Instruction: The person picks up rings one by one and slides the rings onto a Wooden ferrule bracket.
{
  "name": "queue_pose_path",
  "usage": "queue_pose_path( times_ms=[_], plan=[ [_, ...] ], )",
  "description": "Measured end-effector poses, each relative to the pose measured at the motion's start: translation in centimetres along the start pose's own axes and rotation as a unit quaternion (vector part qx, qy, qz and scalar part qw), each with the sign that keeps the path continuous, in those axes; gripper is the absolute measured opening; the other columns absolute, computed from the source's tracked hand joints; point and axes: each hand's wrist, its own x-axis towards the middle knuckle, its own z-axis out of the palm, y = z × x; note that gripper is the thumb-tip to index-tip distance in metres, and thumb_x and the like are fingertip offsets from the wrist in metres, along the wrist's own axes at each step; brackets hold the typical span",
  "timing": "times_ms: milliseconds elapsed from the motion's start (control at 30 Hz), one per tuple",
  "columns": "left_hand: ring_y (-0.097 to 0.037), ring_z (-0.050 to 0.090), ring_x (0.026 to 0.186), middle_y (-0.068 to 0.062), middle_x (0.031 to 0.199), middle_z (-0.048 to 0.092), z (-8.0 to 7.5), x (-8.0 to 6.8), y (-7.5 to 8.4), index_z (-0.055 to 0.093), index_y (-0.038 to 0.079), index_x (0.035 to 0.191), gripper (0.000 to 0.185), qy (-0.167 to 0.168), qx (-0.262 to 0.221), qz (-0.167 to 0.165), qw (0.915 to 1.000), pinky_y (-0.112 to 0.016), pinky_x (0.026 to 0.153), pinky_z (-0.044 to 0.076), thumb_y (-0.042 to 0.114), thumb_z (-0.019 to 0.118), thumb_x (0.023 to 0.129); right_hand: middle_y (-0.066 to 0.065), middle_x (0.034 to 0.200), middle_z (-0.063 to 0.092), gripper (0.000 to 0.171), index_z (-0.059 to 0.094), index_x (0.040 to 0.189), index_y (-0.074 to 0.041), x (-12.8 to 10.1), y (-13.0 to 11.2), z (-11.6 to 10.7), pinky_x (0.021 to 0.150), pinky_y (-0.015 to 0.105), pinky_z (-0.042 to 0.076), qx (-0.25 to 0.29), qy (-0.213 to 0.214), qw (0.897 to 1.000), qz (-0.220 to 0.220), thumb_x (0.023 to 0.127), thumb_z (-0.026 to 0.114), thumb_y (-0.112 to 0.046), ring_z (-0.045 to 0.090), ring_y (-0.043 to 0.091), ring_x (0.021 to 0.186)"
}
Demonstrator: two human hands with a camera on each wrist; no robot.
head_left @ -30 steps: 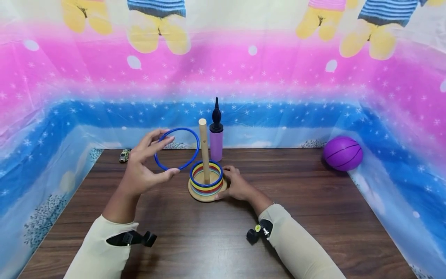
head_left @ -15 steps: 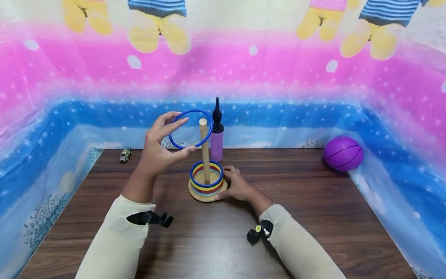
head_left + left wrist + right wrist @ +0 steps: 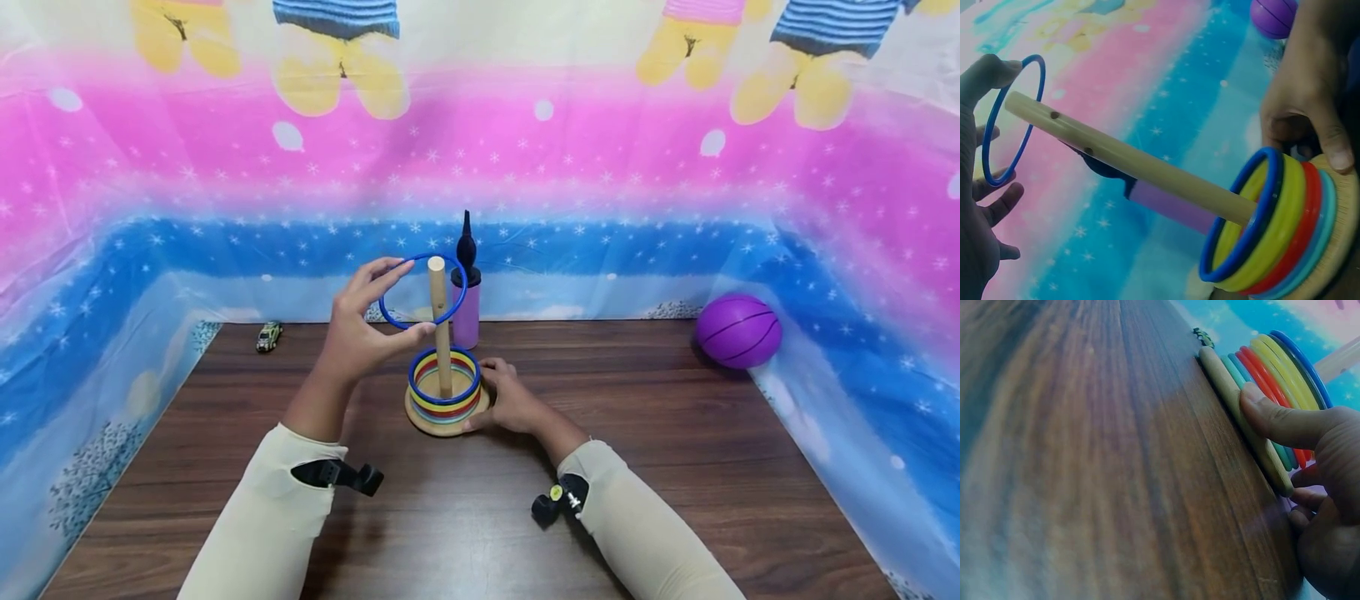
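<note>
So the big change: our left hand (image 3: 352, 337) has carried the blue ring (image 3: 422, 290) up and to the right over the last second. It was hanging off to the left of the peg (image 3: 441, 325) and lower down; now it sits right at the peg's top, and from the head view the tip shows inside the loop. The left wrist view backs that up, with the peg's end poking at the ring's opening, though we can't quite tell if it's actually through yet or just lined up. The grip on the left is a pinch, thumb under the ring's near edge and fingers over the top, other fingers loose. Our right hand (image 3: 508, 398) hasn't budged at all: thumb pressed on the rim of the wooden base (image 3: 444, 422), fingers curled round its far side, keeping it steady on the desk (image 3: 675, 467). The stack (image 3: 444, 385) of blue, yellow, red and teal rings sits flat on the base same as before. Our read is the ring is about ready to drop down the peg onto that stack. The pump (image 3: 466, 292) behind the peg, the purple ball (image 3: 738, 330) and the little toy car (image 3: 268, 335) are all where they were.
</note>
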Motion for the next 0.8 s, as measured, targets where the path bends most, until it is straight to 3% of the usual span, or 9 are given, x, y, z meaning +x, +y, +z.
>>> queue_pose_path(
  times_ms=[400, 800],
  plan=[
    [-0.044, 0.049, 0.15, -0.024, 0.157, 0.056, 1.6, -2.2, -1.8, 0.061, 0.005, 0.155, 0.084, -0.048, 0.033, -0.05, 0.997, -0.072, 0.12, 0.042, 0.017, 0.096, 0.08, 0.018, 0.165, 0.043, 0.097, 0.055, 0.162, -0.009, 0.0, -0.1, -0.1, 0.129, 0.067, 0.033, -0.005, 0.0, 1.0, -0.013, 0.079, 0.101, -0.029, 0.032, 0.041, 0.155],
    [-0.05, 0.046, 0.152, -0.025, 0.163, 0.051, 3.4, -5.1, -4.1, 0.056, 0.006, 0.16, 0.089, -0.094, 0.056, -0.109, 0.9881, -0.079, 0.118, 0.041, 0.024, 0.097, 0.082, 0.02, 0.167, 0.041, 0.1, 0.051, 0.164, -0.008, -0.1, 0.1, -0.1, 0.129, 0.067, 0.034, -0.009, 0.002, 1.0, -0.004, 0.08, 0.101, -0.031, 0.032, 0.042, 0.157]
  ],
)
